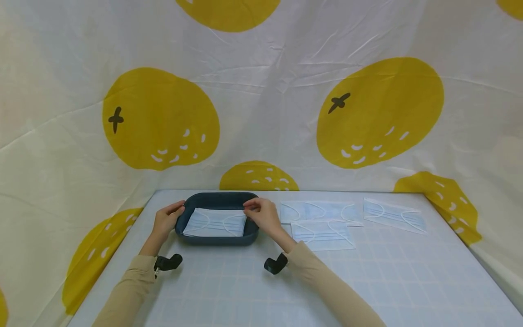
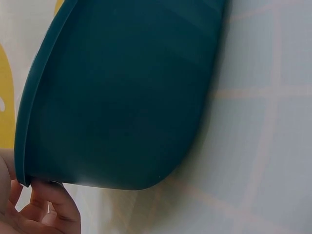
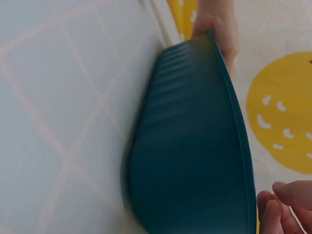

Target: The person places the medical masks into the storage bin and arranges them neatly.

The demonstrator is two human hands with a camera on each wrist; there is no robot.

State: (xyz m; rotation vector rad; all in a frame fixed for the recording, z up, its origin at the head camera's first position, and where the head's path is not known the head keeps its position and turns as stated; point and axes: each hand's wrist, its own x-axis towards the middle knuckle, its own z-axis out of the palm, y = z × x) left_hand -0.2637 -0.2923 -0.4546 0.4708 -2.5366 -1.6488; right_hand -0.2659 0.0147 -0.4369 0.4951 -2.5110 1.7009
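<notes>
A dark teal plastic basin (image 1: 216, 241) stands on the table's far left part. A light blue face mask (image 1: 214, 222) with white ear loops lies in it. My left hand (image 1: 164, 222) grips the basin's left rim, thumb and fingers on either side of it in the left wrist view. Over the right rim, my right hand (image 1: 265, 215) has its thumb and fingertips pinched together at the mask's upper right corner. Those fingertips (image 3: 271, 214) show just beyond the rim in the right wrist view, where the basin wall (image 3: 190, 146) hides the mask.
To the right of the basin lie several more face masks: one flat mask (image 1: 323, 234) in front, overlapping others (image 1: 333, 212) behind it, and a separate slanted mask (image 1: 394, 215) farther right. A white curtain (image 1: 269, 109) printed with yellow fruit hangs behind the pale checked table (image 1: 229, 290).
</notes>
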